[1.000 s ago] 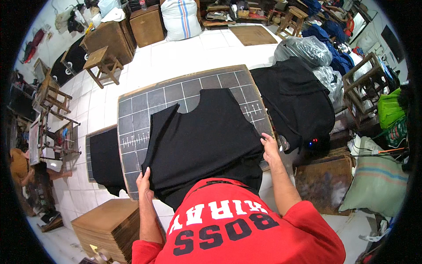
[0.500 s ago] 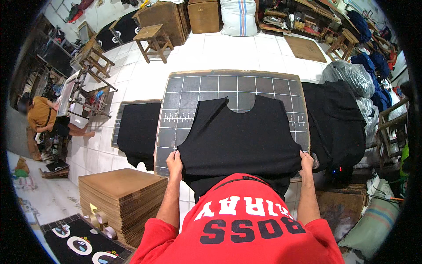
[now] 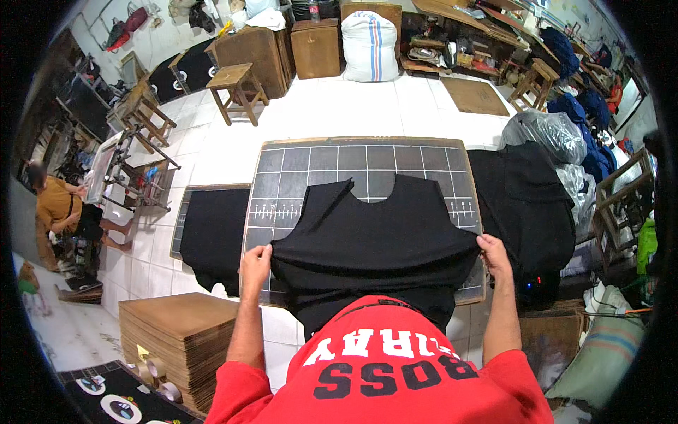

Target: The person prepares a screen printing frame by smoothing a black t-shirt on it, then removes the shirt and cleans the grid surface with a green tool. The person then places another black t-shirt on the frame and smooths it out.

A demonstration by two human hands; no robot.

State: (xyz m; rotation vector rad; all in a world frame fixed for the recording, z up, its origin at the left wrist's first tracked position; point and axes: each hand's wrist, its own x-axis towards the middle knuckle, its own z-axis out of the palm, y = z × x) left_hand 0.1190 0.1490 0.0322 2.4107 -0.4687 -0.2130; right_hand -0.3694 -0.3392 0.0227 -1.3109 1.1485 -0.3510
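A black cut fabric piece point(image 3: 371, 233) with a curved neck notch and armholes lies over a dark gridded board point(image 3: 367, 157), its lower part bunched against my red shirt. My left hand point(image 3: 256, 260) pinches the piece's left side edge near the underarm. My right hand point(image 3: 494, 256) grips the matching edge on the right. The fabric sags in folds between my hands, and a narrow fold runs along its upper left shoulder.
Black fabric flanks the board on left point(image 3: 215, 237) and right point(image 3: 526, 212). Cardboard sheets point(image 3: 176, 314) are stacked lower left. A co-worker point(image 3: 56, 205) is beside a frame stand point(image 3: 120, 177) at left. Stools point(image 3: 233, 92), a sack point(image 3: 369, 46) and plastic bags point(image 3: 547, 134) stand farther out.
The view has swung round, squaring the board in the picture. The fabric's side edges are pulled outward in both hands, with deeper sagging folds between them. The co-worker has come fully into view.
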